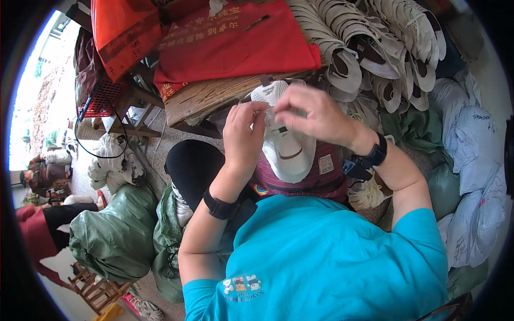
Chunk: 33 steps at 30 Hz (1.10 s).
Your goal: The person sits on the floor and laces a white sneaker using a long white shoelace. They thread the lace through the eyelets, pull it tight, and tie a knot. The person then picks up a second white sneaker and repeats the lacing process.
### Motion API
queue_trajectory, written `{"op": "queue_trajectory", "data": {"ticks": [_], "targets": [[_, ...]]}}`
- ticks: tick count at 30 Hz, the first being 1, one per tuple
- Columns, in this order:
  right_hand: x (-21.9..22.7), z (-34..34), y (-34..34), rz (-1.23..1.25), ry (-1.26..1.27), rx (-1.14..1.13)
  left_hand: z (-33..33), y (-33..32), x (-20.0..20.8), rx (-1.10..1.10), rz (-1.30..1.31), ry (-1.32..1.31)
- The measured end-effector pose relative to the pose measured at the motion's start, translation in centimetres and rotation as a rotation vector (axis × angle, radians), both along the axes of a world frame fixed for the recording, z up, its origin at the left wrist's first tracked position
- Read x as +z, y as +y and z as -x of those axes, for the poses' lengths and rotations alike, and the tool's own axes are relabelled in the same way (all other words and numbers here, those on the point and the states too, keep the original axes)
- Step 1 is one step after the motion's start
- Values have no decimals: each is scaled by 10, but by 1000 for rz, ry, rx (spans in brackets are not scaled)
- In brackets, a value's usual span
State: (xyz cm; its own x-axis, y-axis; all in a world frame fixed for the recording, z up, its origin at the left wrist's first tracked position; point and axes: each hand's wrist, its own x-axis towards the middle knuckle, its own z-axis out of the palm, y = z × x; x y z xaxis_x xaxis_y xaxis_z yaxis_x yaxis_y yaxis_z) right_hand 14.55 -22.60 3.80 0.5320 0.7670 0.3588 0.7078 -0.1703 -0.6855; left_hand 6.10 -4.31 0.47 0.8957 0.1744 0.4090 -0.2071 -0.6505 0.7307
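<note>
Head view: hands?

"Left hand (240, 129) pinched nearly closed, right hand (315, 111) loosely curled, blurred; can't tell what either grips."

"Risk?"

"A hard tug could skew the white shoe upper (296, 163) beneath them, about half past eleven from the turquoise shirt (342, 251). Long axis: roughly eleven to five, rounded end toward five."

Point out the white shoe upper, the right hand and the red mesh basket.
White shoe upper (285, 143), head view: middle of its white surface.
Right hand (317, 111), head view: back of the hand.
Red mesh basket (103, 100), head view: perforated side wall.
</note>
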Motion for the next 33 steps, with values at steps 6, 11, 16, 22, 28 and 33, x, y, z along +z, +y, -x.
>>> {"op": "queue_trajectory", "data": {"ticks": [6,11,16,22,28,33], "targets": [[-8,-17,12,86,-424,-206,-6,-1,-1,82,-238,0],[-17,-21,9,119,-293,-165,-5,3,-2,158,-283,84],[-22,-27,8,126,-197,-124,-9,-2,-12,153,-218,83],[-22,-30,10,66,-319,-120,-7,3,-16,132,-190,-44],[3,-47,-7,95,-561,-439,12,10,-8,58,-155,-127],[3,-18,17,-335,850,-202,3,0,-5,47,-212,25]]}}
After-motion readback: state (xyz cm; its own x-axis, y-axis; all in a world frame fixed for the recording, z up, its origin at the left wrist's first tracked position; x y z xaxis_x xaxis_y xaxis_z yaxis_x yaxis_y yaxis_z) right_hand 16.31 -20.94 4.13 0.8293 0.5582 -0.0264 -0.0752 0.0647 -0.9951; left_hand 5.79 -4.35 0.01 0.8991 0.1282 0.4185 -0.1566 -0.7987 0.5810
